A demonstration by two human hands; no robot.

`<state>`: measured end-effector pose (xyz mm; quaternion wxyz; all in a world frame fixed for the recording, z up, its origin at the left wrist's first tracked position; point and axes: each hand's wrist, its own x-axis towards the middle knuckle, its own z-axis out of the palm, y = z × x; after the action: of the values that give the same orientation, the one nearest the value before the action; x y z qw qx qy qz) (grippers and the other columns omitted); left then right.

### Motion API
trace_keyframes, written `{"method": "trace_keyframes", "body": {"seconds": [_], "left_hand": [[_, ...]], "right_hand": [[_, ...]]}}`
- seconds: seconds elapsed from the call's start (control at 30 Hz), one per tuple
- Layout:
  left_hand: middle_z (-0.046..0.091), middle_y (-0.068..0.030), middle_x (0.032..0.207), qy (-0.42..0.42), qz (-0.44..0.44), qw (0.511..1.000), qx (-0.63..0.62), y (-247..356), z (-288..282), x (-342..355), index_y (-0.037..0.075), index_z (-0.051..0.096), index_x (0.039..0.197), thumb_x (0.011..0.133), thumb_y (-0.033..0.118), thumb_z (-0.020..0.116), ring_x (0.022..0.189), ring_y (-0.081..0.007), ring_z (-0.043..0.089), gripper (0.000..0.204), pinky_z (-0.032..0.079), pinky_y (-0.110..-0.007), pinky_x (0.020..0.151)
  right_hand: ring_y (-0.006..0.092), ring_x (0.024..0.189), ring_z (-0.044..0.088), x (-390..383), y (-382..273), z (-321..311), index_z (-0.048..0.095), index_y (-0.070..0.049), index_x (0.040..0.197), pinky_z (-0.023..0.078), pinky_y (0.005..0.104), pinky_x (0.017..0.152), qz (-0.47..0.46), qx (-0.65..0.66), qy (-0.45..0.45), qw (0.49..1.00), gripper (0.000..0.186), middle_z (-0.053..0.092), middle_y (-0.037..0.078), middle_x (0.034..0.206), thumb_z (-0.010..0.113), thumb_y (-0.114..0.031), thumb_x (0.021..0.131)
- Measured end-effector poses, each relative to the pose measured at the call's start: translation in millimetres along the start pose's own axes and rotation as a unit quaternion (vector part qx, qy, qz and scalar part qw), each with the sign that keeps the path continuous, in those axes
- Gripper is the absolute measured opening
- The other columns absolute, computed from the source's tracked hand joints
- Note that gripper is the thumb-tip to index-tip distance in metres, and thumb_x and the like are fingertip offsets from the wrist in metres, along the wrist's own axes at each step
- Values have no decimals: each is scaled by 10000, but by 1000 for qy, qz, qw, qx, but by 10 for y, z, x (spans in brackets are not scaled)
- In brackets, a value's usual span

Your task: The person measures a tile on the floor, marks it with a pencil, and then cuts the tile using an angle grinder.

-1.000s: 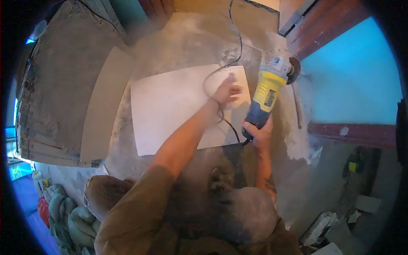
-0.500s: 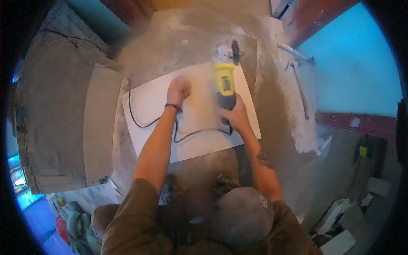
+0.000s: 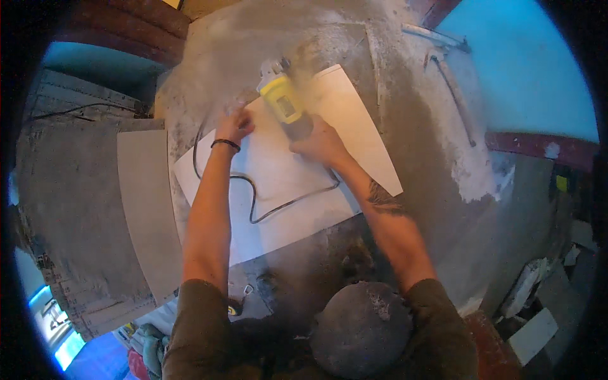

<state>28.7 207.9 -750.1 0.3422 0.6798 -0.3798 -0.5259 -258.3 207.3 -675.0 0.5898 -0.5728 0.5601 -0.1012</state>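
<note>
My right hand (image 3: pixel 320 140) is wrapped around the rear body of a yellow and black angle grinder (image 3: pixel 282 101). The grinder's silver head points away over the far edge of a white flat panel (image 3: pixel 354 136) on the floor; its disc is blurred. To the left of the tool, my left hand (image 3: pixel 235 125) is at the panel's far left edge with fingers curled in. Blur and dust obscure whatever those fingers may pinch. A dark power cord (image 3: pixel 255 201) loops across the panel below both hands.
On the left lies a stack of grey panels (image 3: pixel 69 209). A hammer (image 3: pixel 453 95) and a metal bar (image 3: pixel 434 36) lie on the dusty floor (image 3: pixel 424 158) at right. Broken pieces (image 3: pixel 529 285) sit lower right. A grey rounded cap (image 3: pixel 362 329) blocks the lower middle.
The grinder has swung left and tilted, coming nearer my left hand. My left hand has also shifted left, to the panel's edge. The whole view has shifted a little.
</note>
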Motion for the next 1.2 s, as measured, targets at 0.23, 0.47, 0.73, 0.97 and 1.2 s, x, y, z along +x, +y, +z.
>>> {"method": "trace_keyframes", "body": {"seconds": [0.23, 0.47, 0.73, 0.97, 1.2], "left_hand": [[624, -88, 1090, 288, 5, 889, -356, -708, -911, 160, 90, 525, 1231, 892, 314, 648, 1030, -226, 599, 424, 452, -432, 950], [611, -119, 1105, 343, 172, 924, -7, -1537, -1603, 0, 17, 584, 1104, 889, 197, 636, 996, -252, 618, 285, 514, -418, 845], [635, -69, 1033, 371, 59, 763, -526, -1318, -1389, -949, 41, 559, 1071, 927, 55, 547, 886, -160, 646, 145, 553, -323, 787], [667, -114, 1048, 309, 77, 769, -554, -1368, -1343, -1109, -6, 556, 1045, 929, 29, 538, 871, -148, 683, 123, 594, -309, 734], [675, -99, 994, 311, 101, 790, -519, -1284, -1271, -1073, -16, 580, 1023, 942, 31, 517, 868, -145, 683, 113, 609, -295, 741]], "right_hand": [[312, 1100, 619, -72, -41, -36, 466, 14, 1333, 490, 381, 925, -45, 10, 17, 999, 852, 622, 224, 1185, 795, -316, 620], [315, 1101, 618, -79, -2, -55, 494, 34, 1275, 484, 378, 935, -37, 22, -1, 999, 801, 622, 227, 1185, 799, -314, 623], [314, 1081, 629, -120, -69, -57, 494, 40, 1277, 492, 375, 925, -48, 44, 16, 998, 795, 638, 225, 1154, 797, -293, 622], [237, 817, 625, -161, -135, -50, 506, 22, 1149, 500, 340, 706, -37, 74, -8, 997, 605, 630, 151, 939, 766, -211, 655], [172, 578, 623, -174, -120, -24, 547, -9, 994, 502, 315, 532, -98, 61, 59, 992, 383, 632, 83, 740, 737, -128, 684]]}}
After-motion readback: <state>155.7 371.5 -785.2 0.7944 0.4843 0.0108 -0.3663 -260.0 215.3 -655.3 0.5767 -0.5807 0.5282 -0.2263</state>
